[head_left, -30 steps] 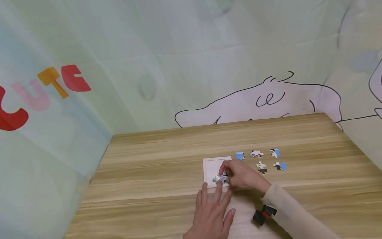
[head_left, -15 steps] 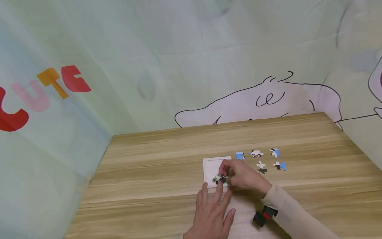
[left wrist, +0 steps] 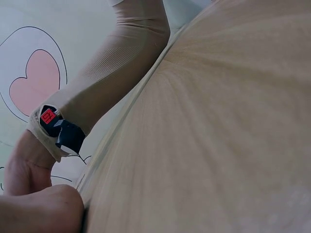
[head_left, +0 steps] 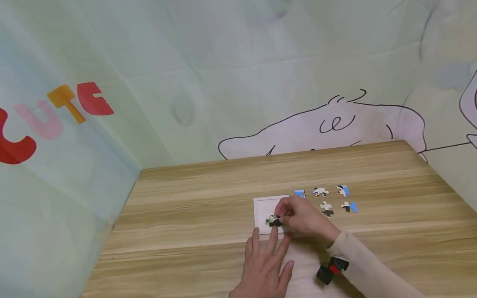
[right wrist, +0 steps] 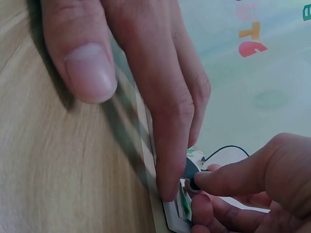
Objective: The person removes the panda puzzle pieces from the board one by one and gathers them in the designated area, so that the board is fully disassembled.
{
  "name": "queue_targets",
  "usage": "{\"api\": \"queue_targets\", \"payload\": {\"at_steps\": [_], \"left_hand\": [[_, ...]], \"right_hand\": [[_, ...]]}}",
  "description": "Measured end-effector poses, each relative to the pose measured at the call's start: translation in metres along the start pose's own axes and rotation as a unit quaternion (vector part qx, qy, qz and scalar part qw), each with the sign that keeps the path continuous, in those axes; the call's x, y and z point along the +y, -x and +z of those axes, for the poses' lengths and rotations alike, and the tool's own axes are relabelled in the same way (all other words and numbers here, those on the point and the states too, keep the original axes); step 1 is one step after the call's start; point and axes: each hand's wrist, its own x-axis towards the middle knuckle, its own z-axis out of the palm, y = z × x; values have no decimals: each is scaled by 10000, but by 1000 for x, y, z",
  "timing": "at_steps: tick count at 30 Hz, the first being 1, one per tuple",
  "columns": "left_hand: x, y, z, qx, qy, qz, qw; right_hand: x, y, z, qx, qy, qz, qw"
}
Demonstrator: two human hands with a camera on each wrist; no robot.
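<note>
A small white puzzle tray lies on the wooden table. Over its near part, my right hand pinches a black, white and green jigsaw puzzle piece between thumb and fingers. The right wrist view shows the right thumb against the dark part of that piece, close over the tray. My left hand is spread flat, its straight fingertips at the tray's near edge and beside the piece. The tray's right side is partly hidden by the right hand. In the left wrist view, only part of a hand shows.
Several loose puzzle pieces lie right of the tray: a blue one, a panda-face one, a blue-and-white one, a white-and-black one and another with blue. A printed curtain stands behind the table.
The piece in my right hand has tilted, losing its glare and showing black, and has shifted slightly away from me with the fingers. My left hand has hardly moved.
</note>
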Motion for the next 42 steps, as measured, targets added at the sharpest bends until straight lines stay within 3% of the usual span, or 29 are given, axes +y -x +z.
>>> {"api": "queue_targets", "payload": {"at_steps": [5,8,15,22,26,34,42], "left_hand": [[0,-1,-2,-288,216,-35,9993],[-1,-1,-2,-282,221,-30,9994],[-3,-2,-3,-791,608,-117,9949],[-3,-1,-1,-656,492,-87,9966],[-3,-2,-2,-832,547,-93,9950],[-2,-3,-4,-1134,696,-136,9910],[-1,-4,-3,-1142,766,-161,9904]], "right_hand": [[-1,1,-2,178,-345,354,9986],[-2,1,-4,259,-481,530,9971],[1,6,-18,422,-453,481,9969],[20,21,-44,650,-182,524,9963],[36,36,-63,751,-95,479,9960],[67,70,-92,371,-166,572,9975],[77,82,-95,26,-152,666,9977]]}}
